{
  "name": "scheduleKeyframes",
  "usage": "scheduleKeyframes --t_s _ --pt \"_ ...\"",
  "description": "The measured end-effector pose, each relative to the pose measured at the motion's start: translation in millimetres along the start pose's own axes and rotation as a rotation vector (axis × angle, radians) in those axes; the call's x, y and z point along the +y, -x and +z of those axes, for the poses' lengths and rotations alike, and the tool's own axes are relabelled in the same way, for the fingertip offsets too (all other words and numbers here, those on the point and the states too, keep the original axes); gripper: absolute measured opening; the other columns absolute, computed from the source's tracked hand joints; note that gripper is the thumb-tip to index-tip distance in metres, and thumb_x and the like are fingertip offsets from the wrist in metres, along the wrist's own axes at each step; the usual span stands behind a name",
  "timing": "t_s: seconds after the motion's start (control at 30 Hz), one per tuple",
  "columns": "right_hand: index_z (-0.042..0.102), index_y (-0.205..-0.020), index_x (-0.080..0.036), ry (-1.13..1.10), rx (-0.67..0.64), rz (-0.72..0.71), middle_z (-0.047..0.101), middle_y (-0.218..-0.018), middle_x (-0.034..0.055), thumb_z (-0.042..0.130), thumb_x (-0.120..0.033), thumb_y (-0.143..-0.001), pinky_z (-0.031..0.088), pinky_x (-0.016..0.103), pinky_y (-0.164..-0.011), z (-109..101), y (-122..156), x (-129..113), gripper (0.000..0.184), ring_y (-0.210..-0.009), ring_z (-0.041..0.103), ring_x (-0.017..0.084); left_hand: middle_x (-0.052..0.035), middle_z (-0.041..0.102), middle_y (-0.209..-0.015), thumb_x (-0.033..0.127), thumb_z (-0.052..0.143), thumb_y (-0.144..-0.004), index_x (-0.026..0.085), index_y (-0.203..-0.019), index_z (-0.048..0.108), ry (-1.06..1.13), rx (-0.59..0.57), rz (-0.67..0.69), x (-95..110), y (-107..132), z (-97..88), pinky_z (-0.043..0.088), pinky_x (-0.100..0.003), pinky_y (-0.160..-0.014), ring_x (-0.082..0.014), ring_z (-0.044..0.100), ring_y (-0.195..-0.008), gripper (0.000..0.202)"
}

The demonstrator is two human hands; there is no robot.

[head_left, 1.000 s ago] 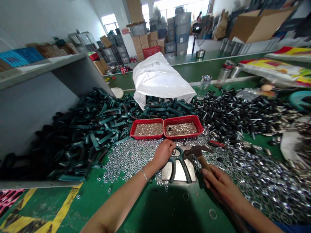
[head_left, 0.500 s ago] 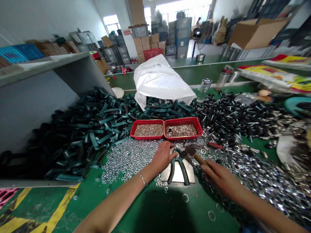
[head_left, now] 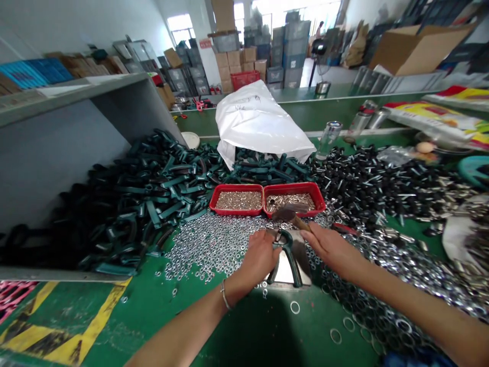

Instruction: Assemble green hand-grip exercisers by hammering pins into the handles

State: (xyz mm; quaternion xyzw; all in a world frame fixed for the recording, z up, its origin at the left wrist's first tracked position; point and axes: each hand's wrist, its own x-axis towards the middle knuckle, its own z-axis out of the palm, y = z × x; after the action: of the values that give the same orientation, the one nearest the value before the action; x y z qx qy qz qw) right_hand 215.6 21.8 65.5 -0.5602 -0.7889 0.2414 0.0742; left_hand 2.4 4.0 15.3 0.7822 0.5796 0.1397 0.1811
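Observation:
A dark green two-legged handle part (head_left: 287, 252) lies on a small metal plate (head_left: 286, 272) in front of me. My left hand (head_left: 260, 259) is closed on the part's left leg near its top. My right hand (head_left: 331, 246) grips the wooden shaft of a hammer (head_left: 291, 214), whose head hangs raised and motion-blurred above the part, just in front of the red trays. Silver rings (head_left: 214, 244) lie scattered all around the plate.
Two red trays (head_left: 237, 190) of small metal pieces sit behind the plate. A large heap of green handle parts (head_left: 145, 199) fills the left, a pile of black pins (head_left: 367, 183) the right. A white bag (head_left: 260, 122) lies behind. A grey shelf wall (head_left: 57, 153) stands at the left.
My right hand has lifted the hammer from beside the part up and forward above it. My left hand has shifted its hold lower on the part's left leg.

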Motion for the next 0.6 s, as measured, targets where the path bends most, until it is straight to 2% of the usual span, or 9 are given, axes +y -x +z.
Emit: scheduleKeyframes --t_s 0.07,0.13,0.23,0.3,0.37,0.47,0.53,0.6 --pt "0.057 -0.096 -0.019 0.054 -0.05 0.014 0.069 -0.081 0.0081 0.034 -0.045 -0.101 0.041 0.03 -0.062 -1.9 1.3 0.2 0.035 -0.072 0.065 0.023 -0.0117 0.059 -0.107 0.031 0.064 -0.088 0.014 -0.105 0.06 0.004 0.005 -0.006 -1.2 2.1 -2.1 0.04 -0.045 -0.1 -0.0281 0.053 -0.108 0.025" --pt "0.059 -0.094 -0.02 0.014 -0.089 -0.026 0.069 -0.083 0.0077 0.034 -0.046 -0.101 0.043 0.03 -0.064 -2.1 8.8 1.3 0.036 -0.074 0.065 0.023 -0.0118 0.057 -0.108 0.034 0.065 -0.088 0.014 -0.106 0.058 0.011 0.045 -0.013 -2.2 7.7 -6.6 0.04 -0.045 -0.1 -0.0278 0.053 -0.108 0.028" --pt "0.06 -0.099 -0.021 -0.08 -0.047 -0.067 0.071 -0.085 0.0076 0.03 -0.048 -0.101 0.046 0.03 -0.067 4.5 28.7 4.7 0.04 -0.076 0.066 0.022 -0.0112 0.057 -0.107 0.04 0.062 -0.089 0.015 -0.104 0.057 -0.013 0.129 -0.042 -0.7 21.0 -13.2 0.041 -0.045 -0.099 -0.0273 0.053 -0.107 0.029" --pt "0.06 -0.101 -0.02 -0.027 -0.054 -0.032 0.071 -0.081 0.0091 0.033 -0.05 -0.1 0.046 0.031 -0.064 11.9 40.6 6.8 0.04 -0.071 0.066 0.023 -0.0111 0.059 -0.102 0.044 0.059 -0.09 0.015 -0.1 0.057 -0.053 0.09 -0.08 3.7 29.2 -13.1 0.044 -0.044 -0.094 -0.0275 0.056 -0.101 0.031" --pt "0.06 -0.1 -0.019 0.005 -0.099 -0.005 0.071 -0.079 0.0098 0.037 -0.051 -0.098 0.046 0.032 -0.062 18.6 46.4 7.6 0.039 -0.068 0.065 0.024 -0.0119 0.061 -0.098 0.047 0.059 -0.089 0.014 -0.1 0.057 -0.096 -0.02 -0.135 10.3 33.8 -8.7 0.048 -0.041 -0.085 -0.0276 0.061 -0.092 0.035" --pt "0.059 -0.091 -0.021 -0.237 -0.191 0.026 0.068 -0.075 0.0059 0.035 -0.056 -0.097 0.047 0.031 -0.062 26.6 46.5 9.9 0.044 -0.067 0.063 0.021 -0.0123 0.064 -0.097 0.039 0.054 -0.092 0.013 -0.105 0.056 -0.136 -0.117 -0.175 18.5 34.6 -1.6 0.05 -0.036 -0.075 -0.0261 0.065 -0.086 0.029" --pt "0.057 -0.084 -0.021 -0.463 -0.22 0.125 0.062 -0.065 0.0014 0.034 -0.062 -0.095 0.044 0.027 -0.053 32.8 46.0 18.5 0.048 -0.057 0.058 0.017 -0.0117 0.065 -0.098 0.031 0.049 -0.094 0.014 -0.103 0.056 -0.149 -0.113 -0.115 17.3 37.5 -3.7 0.05 -0.035 -0.075 -0.025 0.065 -0.087 0.021" --pt "0.058 -0.088 -0.022 -0.572 -0.206 0.255 0.056 -0.058 -0.0014 0.038 -0.067 -0.091 0.038 0.026 -0.043 38.0 46.0 36.2 0.05 -0.048 0.051 0.016 -0.0102 0.065 -0.098 0.028 0.047 -0.094 0.015 -0.1 0.057 -0.153 -0.084 -0.043 7.5 50.5 -13.7 0.05 -0.035 -0.076 -0.024 0.064 -0.088 0.017"
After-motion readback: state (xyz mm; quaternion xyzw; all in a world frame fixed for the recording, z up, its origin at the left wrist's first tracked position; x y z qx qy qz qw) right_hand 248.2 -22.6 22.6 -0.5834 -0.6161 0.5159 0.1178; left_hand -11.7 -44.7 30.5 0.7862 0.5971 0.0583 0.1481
